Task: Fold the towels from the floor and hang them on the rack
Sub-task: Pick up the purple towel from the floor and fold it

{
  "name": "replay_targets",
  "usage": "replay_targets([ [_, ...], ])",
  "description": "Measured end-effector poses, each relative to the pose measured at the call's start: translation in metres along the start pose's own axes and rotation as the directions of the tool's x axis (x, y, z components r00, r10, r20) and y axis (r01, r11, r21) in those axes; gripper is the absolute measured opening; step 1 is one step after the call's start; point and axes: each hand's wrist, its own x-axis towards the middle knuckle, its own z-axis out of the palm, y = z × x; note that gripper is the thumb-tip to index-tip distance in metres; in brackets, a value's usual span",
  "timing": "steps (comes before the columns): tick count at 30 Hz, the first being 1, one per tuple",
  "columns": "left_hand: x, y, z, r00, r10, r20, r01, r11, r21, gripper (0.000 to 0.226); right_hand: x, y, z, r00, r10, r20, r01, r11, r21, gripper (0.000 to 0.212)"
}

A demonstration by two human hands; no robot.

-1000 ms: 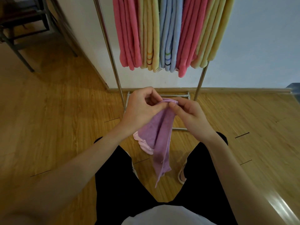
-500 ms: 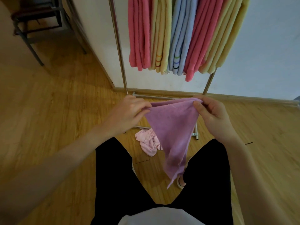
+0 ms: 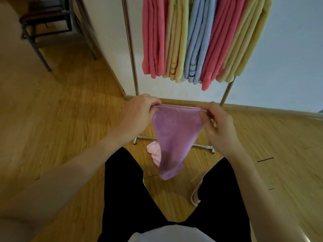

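Wooden floor (image 3: 57,123) fills the near part of the scene, and a pale wall stands at the far side behind a metal rack (image 3: 130,49). On the rack hang folded towels (image 3: 197,39) in pink, yellow and blue, close side by side. The person stands just in front of it. The left hand (image 3: 139,116) pinches the left top corner of a purple towel (image 3: 174,137), and the right hand (image 3: 218,126) pinches the right top corner; each grip is pressed together on the cloth. The top edge is stretched between the hands and seems doubled, while the rest hangs down in a narrowing shape, above the floor. A pink towel (image 3: 154,152) lies crumpled on the floor by the rack's foot bar, partly hidden behind the purple one.

The step in hand appears to be the folding. To do it well, the person should probably keep the top edge tight and level, shake the cloth so the lower part hangs flat, and then bring the corners together evenly. The hanging end is uneven now, so the fold may come out crooked.
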Motion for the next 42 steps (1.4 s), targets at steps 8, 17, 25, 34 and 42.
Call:
replay_targets([
  [8, -0.009, -0.010, 0.024, 0.990, -0.080, -0.114, 0.079, 0.997, -0.013, 0.012, 0.007, -0.003, 0.023, 0.999, -0.001, 0.048, 0.000, 1.000, 0.013, 0.020],
  [17, -0.008, -0.026, 0.021, 0.986, -0.167, 0.023, 0.169, 0.972, -0.165, 0.003, 0.011, 0.010, 0.025, 0.997, 0.074, -0.034, -0.075, 0.997, -0.015, 0.018],
  [25, -0.016, -0.001, -0.018, 0.928, 0.170, 0.331, -0.062, 0.947, -0.314, 0.030, 0.018, 0.023, 0.011, 0.990, 0.133, -0.053, -0.136, 0.989, -0.053, 0.020],
  [34, -0.007, 0.005, -0.029, 0.589, 0.307, 0.747, -0.247, 0.949, -0.195, 0.054, 0.033, 0.034, 0.011, 0.983, 0.091, 0.157, -0.075, 0.991, -0.106, 0.022],
  [42, -0.013, 0.006, -0.005, 0.623, 0.628, 0.467, -0.688, 0.724, -0.056, 0.013, 0.035, 0.039, 0.011, 0.975, 0.078, 0.206, -0.057, 0.993, -0.108, 0.029],
])
